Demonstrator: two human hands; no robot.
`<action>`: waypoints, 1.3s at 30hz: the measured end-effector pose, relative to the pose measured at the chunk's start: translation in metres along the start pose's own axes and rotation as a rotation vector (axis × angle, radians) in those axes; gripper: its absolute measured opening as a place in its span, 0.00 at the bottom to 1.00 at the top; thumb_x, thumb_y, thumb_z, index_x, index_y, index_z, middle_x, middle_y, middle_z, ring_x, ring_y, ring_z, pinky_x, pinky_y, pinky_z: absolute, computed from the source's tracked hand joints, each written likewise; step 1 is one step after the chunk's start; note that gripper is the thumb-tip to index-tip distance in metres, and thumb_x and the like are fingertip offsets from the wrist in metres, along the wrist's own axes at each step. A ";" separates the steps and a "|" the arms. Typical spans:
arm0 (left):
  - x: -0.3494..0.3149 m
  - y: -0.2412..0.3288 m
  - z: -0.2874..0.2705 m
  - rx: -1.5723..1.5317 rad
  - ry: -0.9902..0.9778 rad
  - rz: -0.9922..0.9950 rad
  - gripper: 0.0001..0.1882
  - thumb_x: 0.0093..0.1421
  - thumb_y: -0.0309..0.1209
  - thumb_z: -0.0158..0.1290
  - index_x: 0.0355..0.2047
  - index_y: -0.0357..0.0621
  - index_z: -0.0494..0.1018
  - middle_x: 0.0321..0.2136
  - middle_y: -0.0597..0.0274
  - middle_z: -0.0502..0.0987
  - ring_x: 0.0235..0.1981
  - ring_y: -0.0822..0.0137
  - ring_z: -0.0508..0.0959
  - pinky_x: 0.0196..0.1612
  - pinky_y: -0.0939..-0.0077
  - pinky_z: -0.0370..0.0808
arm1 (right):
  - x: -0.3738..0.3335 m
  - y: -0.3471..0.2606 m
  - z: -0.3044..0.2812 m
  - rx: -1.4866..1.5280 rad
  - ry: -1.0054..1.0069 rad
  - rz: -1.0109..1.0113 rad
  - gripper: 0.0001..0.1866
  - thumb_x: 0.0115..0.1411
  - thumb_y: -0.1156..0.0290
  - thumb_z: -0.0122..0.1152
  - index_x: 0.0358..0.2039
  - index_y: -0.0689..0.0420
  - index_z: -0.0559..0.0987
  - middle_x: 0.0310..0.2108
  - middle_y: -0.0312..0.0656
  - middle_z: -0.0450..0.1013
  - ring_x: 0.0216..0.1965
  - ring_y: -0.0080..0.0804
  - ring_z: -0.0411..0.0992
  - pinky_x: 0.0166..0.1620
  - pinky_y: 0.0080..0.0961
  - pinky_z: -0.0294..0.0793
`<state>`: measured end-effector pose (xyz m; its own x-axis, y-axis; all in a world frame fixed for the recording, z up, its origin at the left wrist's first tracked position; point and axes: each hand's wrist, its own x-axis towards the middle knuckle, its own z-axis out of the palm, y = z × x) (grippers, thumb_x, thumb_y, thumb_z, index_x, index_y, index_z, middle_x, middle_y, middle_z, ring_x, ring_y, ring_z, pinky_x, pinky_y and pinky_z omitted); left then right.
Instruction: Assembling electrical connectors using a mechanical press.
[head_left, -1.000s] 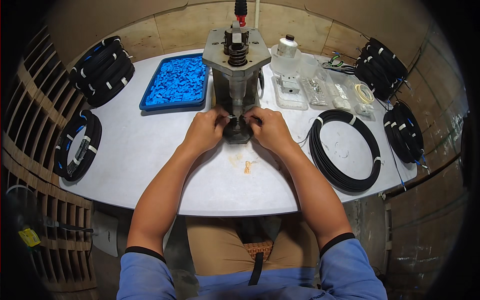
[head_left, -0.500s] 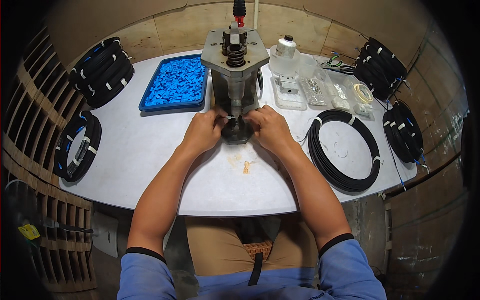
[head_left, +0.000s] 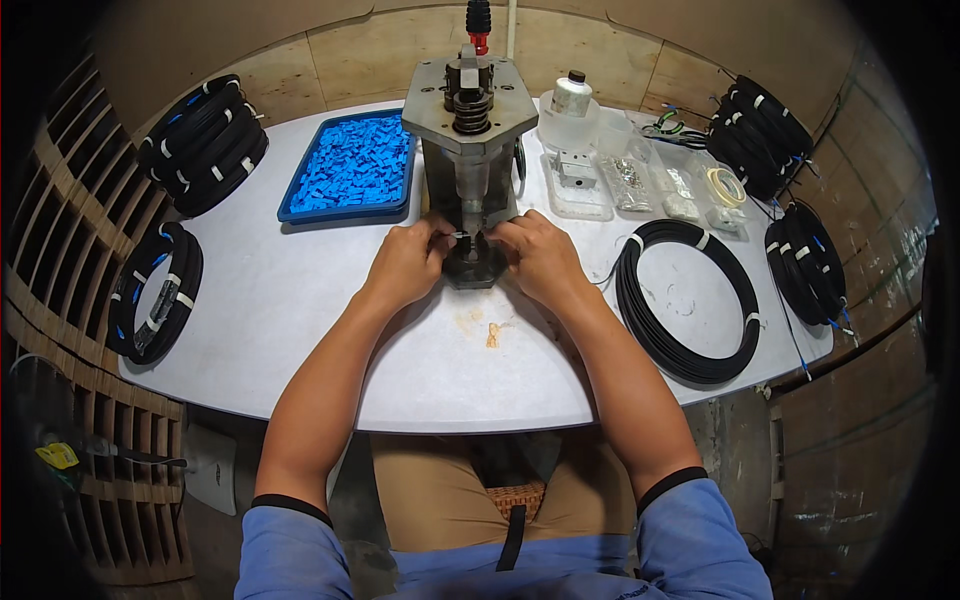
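A heavy metal bench press (head_left: 470,110) stands at the middle of the table, its upright ram coming down between my hands. My left hand (head_left: 408,258) is closed at the left of the ram, pinching a small shiny piece (head_left: 461,235) at the tool. Across from it, my right hand (head_left: 540,255) is closed with its fingertips close against the ram's right side. What those fingertips hold is hidden. A thin dark line runs from the large black cable coil (head_left: 628,325) toward my right wrist and passes out of sight there.
To the left of the press is a dark tray (head_left: 290,214) of small blue parts. Black cable coils (head_left: 205,145) stack at the back left, with another coil (head_left: 180,320) nearer. Clear boxes (head_left: 628,185) of small parts, a white bottle (head_left: 572,95) and more coils (head_left: 805,262) occupy the right.
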<state>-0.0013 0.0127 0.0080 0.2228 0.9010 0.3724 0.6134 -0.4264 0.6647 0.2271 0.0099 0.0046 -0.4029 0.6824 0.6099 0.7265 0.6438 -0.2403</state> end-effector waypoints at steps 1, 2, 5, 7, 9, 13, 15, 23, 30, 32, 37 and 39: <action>0.000 -0.001 0.000 -0.003 0.000 0.003 0.09 0.62 0.26 0.57 0.41 0.37 0.81 0.33 0.41 0.84 0.37 0.43 0.85 0.42 0.56 0.80 | 0.000 0.000 0.000 0.000 0.000 0.000 0.20 0.48 0.83 0.63 0.42 0.50 0.85 0.30 0.37 0.78 0.38 0.39 0.76 0.41 0.34 0.79; 0.000 -0.001 0.000 -0.006 0.000 0.006 0.09 0.63 0.26 0.57 0.41 0.37 0.81 0.33 0.41 0.84 0.37 0.42 0.85 0.42 0.56 0.80 | 0.000 0.000 0.001 0.000 -0.001 -0.002 0.20 0.48 0.83 0.63 0.42 0.50 0.85 0.30 0.36 0.78 0.38 0.38 0.76 0.40 0.34 0.79; 0.000 -0.002 0.001 0.003 0.012 0.016 0.09 0.63 0.26 0.57 0.41 0.37 0.81 0.33 0.41 0.84 0.37 0.42 0.85 0.42 0.56 0.80 | 0.000 0.000 0.000 -0.001 0.001 -0.005 0.20 0.47 0.83 0.62 0.42 0.50 0.85 0.30 0.36 0.78 0.38 0.39 0.76 0.40 0.34 0.79; 0.000 -0.002 0.001 0.002 0.008 0.011 0.09 0.63 0.26 0.57 0.41 0.37 0.81 0.33 0.41 0.84 0.37 0.42 0.85 0.42 0.56 0.80 | 0.000 0.000 0.000 -0.002 0.004 -0.007 0.20 0.47 0.83 0.63 0.42 0.50 0.85 0.30 0.37 0.78 0.38 0.39 0.76 0.40 0.34 0.79; 0.000 -0.002 0.001 0.001 0.003 0.006 0.09 0.63 0.26 0.57 0.41 0.37 0.81 0.33 0.41 0.84 0.36 0.42 0.85 0.42 0.56 0.80 | 0.000 0.001 0.001 -0.007 0.011 -0.010 0.20 0.47 0.83 0.63 0.42 0.50 0.85 0.31 0.38 0.79 0.38 0.40 0.76 0.41 0.34 0.79; -0.001 -0.001 0.001 -0.012 0.006 0.003 0.09 0.63 0.26 0.57 0.41 0.37 0.81 0.33 0.41 0.84 0.37 0.43 0.85 0.43 0.56 0.80 | 0.000 0.001 0.002 -0.003 0.007 -0.007 0.20 0.47 0.83 0.63 0.42 0.50 0.85 0.32 0.38 0.79 0.38 0.40 0.76 0.41 0.35 0.80; -0.001 -0.001 0.000 -0.006 0.002 -0.001 0.09 0.63 0.26 0.57 0.41 0.37 0.81 0.33 0.41 0.84 0.37 0.43 0.85 0.43 0.57 0.80 | 0.000 0.001 0.002 -0.005 0.007 -0.010 0.20 0.47 0.83 0.63 0.42 0.51 0.85 0.32 0.38 0.79 0.38 0.40 0.76 0.41 0.35 0.80; -0.001 0.000 0.001 -0.010 0.007 -0.010 0.08 0.62 0.25 0.56 0.41 0.37 0.80 0.33 0.42 0.84 0.36 0.44 0.85 0.42 0.57 0.80 | -0.001 0.001 0.001 -0.004 0.008 -0.004 0.18 0.48 0.82 0.63 0.41 0.51 0.85 0.31 0.38 0.79 0.38 0.40 0.76 0.41 0.35 0.79; -0.001 -0.002 0.001 -0.029 0.002 0.000 0.08 0.63 0.25 0.56 0.42 0.37 0.79 0.34 0.42 0.84 0.38 0.44 0.85 0.43 0.57 0.80 | -0.001 0.000 0.001 -0.003 0.013 -0.010 0.19 0.48 0.82 0.63 0.41 0.51 0.85 0.31 0.38 0.78 0.38 0.39 0.76 0.41 0.35 0.79; -0.001 -0.001 0.001 -0.039 0.001 -0.007 0.09 0.63 0.25 0.56 0.42 0.37 0.79 0.34 0.42 0.84 0.38 0.44 0.85 0.44 0.58 0.80 | -0.001 0.000 0.002 -0.007 0.014 -0.012 0.19 0.48 0.82 0.63 0.41 0.51 0.85 0.31 0.38 0.78 0.38 0.39 0.76 0.41 0.35 0.79; -0.001 -0.002 0.001 -0.040 -0.001 -0.009 0.09 0.63 0.25 0.56 0.42 0.37 0.79 0.34 0.42 0.84 0.38 0.43 0.85 0.44 0.57 0.80 | -0.001 0.000 0.002 -0.017 0.015 -0.015 0.20 0.47 0.82 0.63 0.41 0.51 0.85 0.31 0.37 0.78 0.39 0.39 0.76 0.41 0.34 0.79; -0.001 -0.004 0.001 -0.041 0.002 -0.003 0.09 0.62 0.25 0.56 0.42 0.37 0.79 0.34 0.42 0.84 0.38 0.43 0.85 0.44 0.57 0.80 | -0.001 0.000 0.002 -0.018 0.008 -0.013 0.20 0.46 0.83 0.62 0.40 0.51 0.85 0.31 0.37 0.78 0.39 0.39 0.76 0.41 0.34 0.79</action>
<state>-0.0031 0.0136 0.0039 0.2194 0.9019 0.3722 0.5826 -0.4271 0.6915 0.2260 0.0103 0.0024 -0.4085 0.6711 0.6187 0.7308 0.6465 -0.2188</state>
